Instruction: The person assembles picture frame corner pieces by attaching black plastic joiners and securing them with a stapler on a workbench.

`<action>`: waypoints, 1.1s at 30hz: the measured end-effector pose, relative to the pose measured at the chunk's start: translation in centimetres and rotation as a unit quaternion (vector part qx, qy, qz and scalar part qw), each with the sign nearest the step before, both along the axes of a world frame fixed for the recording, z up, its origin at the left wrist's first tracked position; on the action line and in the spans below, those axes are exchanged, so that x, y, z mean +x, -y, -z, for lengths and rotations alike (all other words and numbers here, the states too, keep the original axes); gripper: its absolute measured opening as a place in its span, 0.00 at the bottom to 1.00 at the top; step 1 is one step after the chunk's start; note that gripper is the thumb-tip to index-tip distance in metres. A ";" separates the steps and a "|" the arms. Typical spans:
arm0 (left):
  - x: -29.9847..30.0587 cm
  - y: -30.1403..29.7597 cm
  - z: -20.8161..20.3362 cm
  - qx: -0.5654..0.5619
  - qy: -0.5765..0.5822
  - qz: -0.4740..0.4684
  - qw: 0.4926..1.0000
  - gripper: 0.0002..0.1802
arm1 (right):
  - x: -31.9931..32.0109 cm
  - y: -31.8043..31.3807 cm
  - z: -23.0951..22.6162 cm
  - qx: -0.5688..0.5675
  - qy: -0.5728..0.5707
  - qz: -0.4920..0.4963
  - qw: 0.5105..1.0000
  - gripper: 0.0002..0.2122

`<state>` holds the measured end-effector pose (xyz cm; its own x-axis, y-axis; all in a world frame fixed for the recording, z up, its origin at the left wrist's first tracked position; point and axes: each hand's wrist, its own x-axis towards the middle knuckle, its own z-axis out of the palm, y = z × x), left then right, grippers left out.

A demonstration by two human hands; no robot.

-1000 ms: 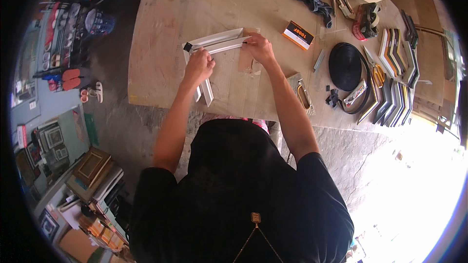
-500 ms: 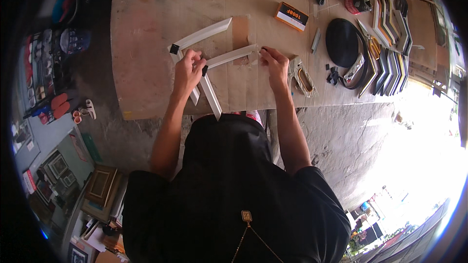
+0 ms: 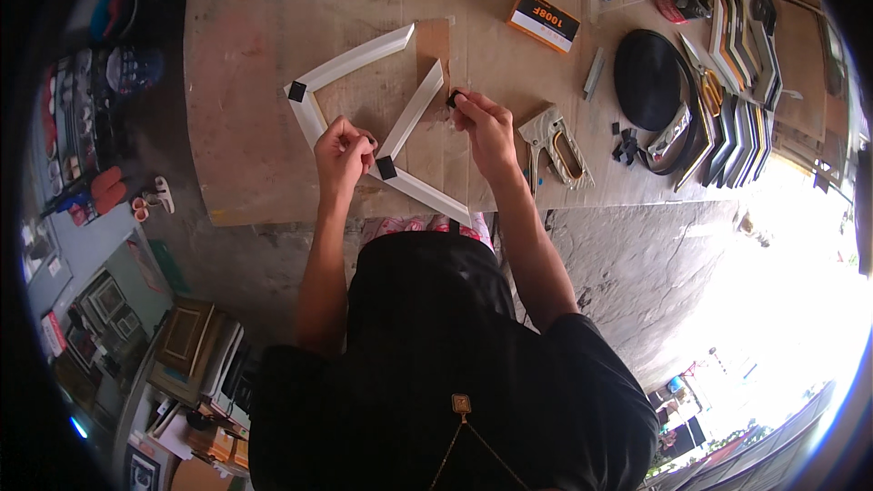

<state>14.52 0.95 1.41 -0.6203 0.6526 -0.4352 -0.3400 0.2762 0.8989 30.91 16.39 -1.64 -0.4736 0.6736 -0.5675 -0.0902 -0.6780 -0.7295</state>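
Observation:
Two V-shaped pieces of white frame moulding lie on the work table, each with a black square patch at its corner. The left V (image 3: 355,60) opens to the right, and its lower strip runs under my left hand (image 3: 342,162). That hand is closed in a pinch beside the other V's corner; a dark bit shows at its fingertips, too small to name. The right V (image 3: 420,109) has one strip pointing away and one slanting to the table's near edge. My right hand (image 3: 489,132) pinches a small black patch (image 3: 453,99) just right of the far strip's end.
Right of my right hand lies a staple gun (image 3: 555,147). Farther off is an orange-and-black box (image 3: 544,22). At the right are a black coil of strip (image 3: 640,78), scissors (image 3: 707,82), small black patches (image 3: 626,144) and several corner samples (image 3: 735,141).
The right V has turned counter-clockwise, its near strip now slanting right. My right hand has moved left, off the strip's end. The camera view has shifted slightly.

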 end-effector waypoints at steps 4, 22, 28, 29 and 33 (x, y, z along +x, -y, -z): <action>0.6 -3.3 -1.7 -0.017 0.045 -0.022 0.999 0.07 | -0.6 0.2 -0.6 0.047 -0.005 -0.006 0.999 0.10; 1.8 -5.3 1.9 -0.196 -0.430 0.182 0.862 0.19 | -1.5 -1.4 0.0 0.126 0.049 -0.041 0.990 0.11; 0.7 -5.2 2.7 -0.210 -0.361 0.123 0.900 0.20 | 3.8 -1.3 -3.7 0.151 0.124 -0.104 0.975 0.09; 0.5 -5.7 2.3 -0.205 -0.368 0.110 0.900 0.19 | 4.7 -1.1 -3.8 0.151 0.134 -0.135 0.970 0.10; 1.6 -6.2 0.4 -0.092 -0.466 0.073 0.877 0.15 | 6.9 -1.2 -3.5 0.298 0.114 -0.342 0.884 0.12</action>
